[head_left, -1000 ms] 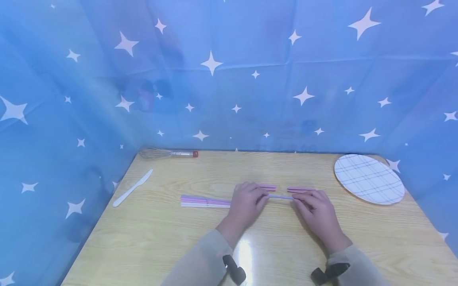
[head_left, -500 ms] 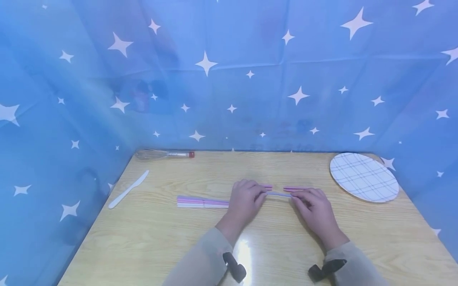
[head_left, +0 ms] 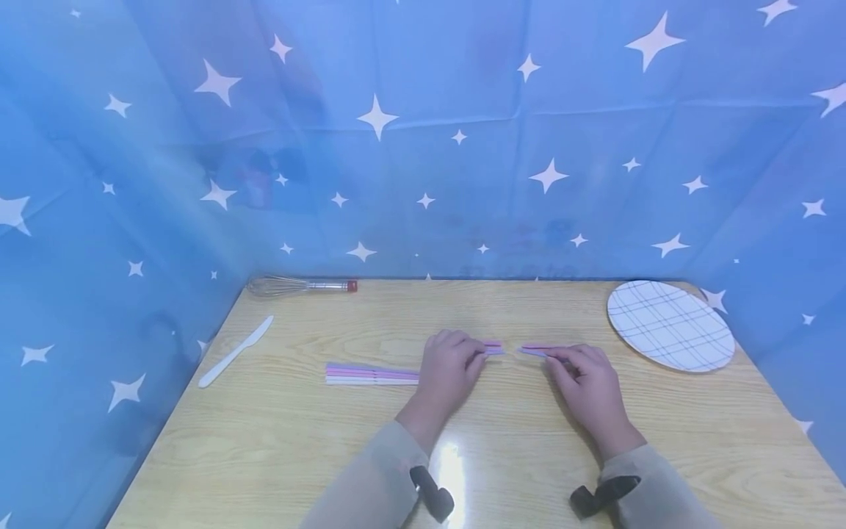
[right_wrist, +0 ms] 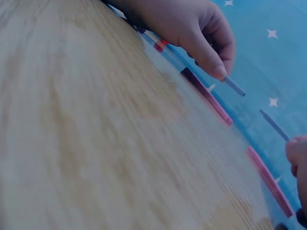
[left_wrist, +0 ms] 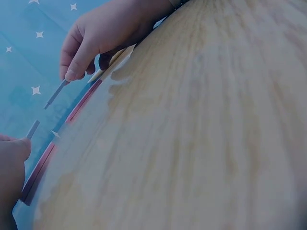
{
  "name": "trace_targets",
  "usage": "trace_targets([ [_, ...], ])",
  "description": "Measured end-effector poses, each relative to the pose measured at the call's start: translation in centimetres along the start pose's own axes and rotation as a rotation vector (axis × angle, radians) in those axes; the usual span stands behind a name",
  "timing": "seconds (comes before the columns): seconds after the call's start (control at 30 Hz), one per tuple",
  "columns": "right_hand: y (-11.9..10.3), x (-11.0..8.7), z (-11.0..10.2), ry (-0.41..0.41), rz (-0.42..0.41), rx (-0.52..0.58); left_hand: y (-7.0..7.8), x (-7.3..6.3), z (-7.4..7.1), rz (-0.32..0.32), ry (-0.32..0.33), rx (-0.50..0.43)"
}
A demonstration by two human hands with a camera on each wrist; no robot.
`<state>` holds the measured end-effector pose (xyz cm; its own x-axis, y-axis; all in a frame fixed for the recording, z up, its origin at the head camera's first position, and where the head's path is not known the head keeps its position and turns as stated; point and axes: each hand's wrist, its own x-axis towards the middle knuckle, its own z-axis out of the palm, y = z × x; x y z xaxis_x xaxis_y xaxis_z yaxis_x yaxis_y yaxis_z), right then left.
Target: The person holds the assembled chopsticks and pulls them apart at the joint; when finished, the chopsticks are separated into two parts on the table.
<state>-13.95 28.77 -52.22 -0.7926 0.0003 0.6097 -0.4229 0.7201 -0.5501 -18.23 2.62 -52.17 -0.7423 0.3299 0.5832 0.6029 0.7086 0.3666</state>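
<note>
Between my hands is a blue-purple jointed chopstick, separated into two pieces with a gap between their ends. My left hand (head_left: 452,373) pinches the left chopstick half (head_left: 494,352), seen also as a short grey-blue stub (left_wrist: 33,129) in the left wrist view. Thumb and fingers of my right hand (head_left: 590,386) pinch the right chopstick half (head_left: 532,353), slim at its end. Just behind them lie pink chopstick pieces (left_wrist: 84,100), also in two groups with a gap. Left of my left hand, several chopsticks (head_left: 370,375) in purple, pink and white lie side by side, their right ends hidden.
On the wooden table (head_left: 277,448), a whisk (head_left: 304,286) lies at the back left. A white knife (head_left: 236,351) is at the left edge, and a checked oval plate (head_left: 670,325) at the back right. A blue star-patterned cloth (head_left: 423,147) hangs behind.
The blue-purple chopstick, whole between both hands earlier, is now in two pieces with a gap. Both hands have shifted little. The head view has turned slightly.
</note>
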Motion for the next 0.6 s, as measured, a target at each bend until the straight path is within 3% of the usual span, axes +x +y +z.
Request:
trace_targets([
  [0.27,1.0,0.5,-0.4,0.045,-0.021,-0.035,-0.3,0.2,0.1,-0.008,0.007,0.046],
  [0.6,1.6,0.7,-0.7,0.0,-0.068,-0.024,-0.4,0.3,0.2,-0.011,-0.003,0.045],
])
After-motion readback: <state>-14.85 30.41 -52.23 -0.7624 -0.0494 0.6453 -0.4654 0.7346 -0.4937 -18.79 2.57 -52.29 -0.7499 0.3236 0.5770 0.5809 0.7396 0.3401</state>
